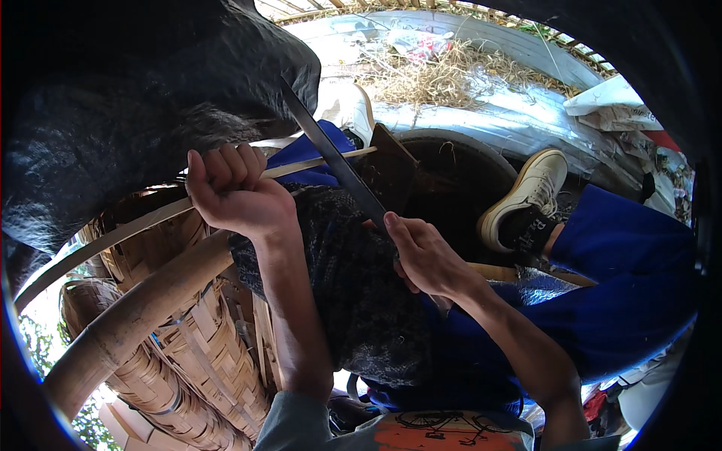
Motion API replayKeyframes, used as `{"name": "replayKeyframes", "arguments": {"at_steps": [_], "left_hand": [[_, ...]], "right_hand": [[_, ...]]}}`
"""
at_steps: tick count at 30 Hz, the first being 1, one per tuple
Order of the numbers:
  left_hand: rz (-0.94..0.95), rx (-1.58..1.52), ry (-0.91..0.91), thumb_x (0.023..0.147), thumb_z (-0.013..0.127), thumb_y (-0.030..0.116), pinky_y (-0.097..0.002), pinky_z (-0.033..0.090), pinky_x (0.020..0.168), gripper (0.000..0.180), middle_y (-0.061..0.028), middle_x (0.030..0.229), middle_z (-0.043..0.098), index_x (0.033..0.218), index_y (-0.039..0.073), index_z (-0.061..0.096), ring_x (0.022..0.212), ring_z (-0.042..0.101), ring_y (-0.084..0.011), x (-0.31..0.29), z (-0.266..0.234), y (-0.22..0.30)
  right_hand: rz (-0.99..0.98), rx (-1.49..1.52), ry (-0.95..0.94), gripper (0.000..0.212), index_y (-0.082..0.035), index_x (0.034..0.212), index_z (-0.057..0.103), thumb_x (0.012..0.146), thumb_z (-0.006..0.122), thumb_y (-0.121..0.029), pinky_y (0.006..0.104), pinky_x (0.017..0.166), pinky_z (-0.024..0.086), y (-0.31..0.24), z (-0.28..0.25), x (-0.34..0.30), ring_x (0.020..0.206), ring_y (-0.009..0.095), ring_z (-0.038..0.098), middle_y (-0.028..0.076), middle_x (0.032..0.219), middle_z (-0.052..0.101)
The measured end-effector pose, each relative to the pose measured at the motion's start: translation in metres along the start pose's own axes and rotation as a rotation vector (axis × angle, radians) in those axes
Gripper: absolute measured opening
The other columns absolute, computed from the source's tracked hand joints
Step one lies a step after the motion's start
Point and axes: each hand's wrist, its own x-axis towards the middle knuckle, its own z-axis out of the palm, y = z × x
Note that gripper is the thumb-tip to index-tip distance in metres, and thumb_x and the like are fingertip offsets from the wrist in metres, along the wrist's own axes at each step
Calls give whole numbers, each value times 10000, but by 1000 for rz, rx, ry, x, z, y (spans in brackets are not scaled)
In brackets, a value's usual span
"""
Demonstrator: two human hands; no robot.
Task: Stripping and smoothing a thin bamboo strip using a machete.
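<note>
My left hand is closed round a long, thin bamboo strip, which runs from the lower left past the fist to the upper middle. My right hand grips a long knife. Its dark, narrow blade slants up and left, crossing the strip a little beyond my left fist; whether the two touch, I cannot tell. The knife's handle is mostly covered by my fingers. Beneath both hands a dark patterned cloth lies over my lap, on blue trousers.
A thick bamboo pole slopes along the left, beside woven bamboo baskets. A large black sheet fills the upper left. Beyond my lap stands a round dark tub, next to my shoe. Dry straw lies on a pale sheet.
</note>
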Motion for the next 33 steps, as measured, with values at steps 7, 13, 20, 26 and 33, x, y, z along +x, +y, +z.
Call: {"name": "replayKeyframes", "arguments": {"at_steps": [7,13,20,26,33], "left_hand": [[-3,18,90,973,353,236,-285,85,432,451,44,493,145,569,156,168,467,80,-73,-2,12,-5],[17,70,29,965,369,233,-292,91,433,451,41,498,144,565,152,177,465,91,-74,-1,25,1],[-31,13,57,935,382,236,-296,87,435,448,42,488,132,543,169,174,457,82,-82,-10,9,-1],[-21,-130,-46,964,380,246,-294,94,438,455,45,490,147,563,157,184,465,85,-77,-7,11,-6],[-31,-97,-10,950,418,217,-292,106,439,448,38,500,145,573,136,191,460,96,-74,-14,20,-3]], "right_hand": [[-231,-128,104,611,39,1158,565,1014,261,-471,308,384,262,-22,1,-9,390,49,328,-15,453,299],[-520,-405,366,570,26,1119,577,1029,227,-415,301,393,300,28,5,14,381,73,385,12,444,331],[-200,-11,83,662,-3,1099,560,986,208,-552,259,344,314,-47,-5,-15,318,72,380,-23,404,366],[-30,-55,82,685,9,1088,558,980,197,-563,267,334,327,-20,5,1,351,55,392,-50,439,342],[-327,-99,201,589,28,1013,603,1018,267,-456,309,410,272,-42,8,-21,418,57,357,-7,454,312]]}}
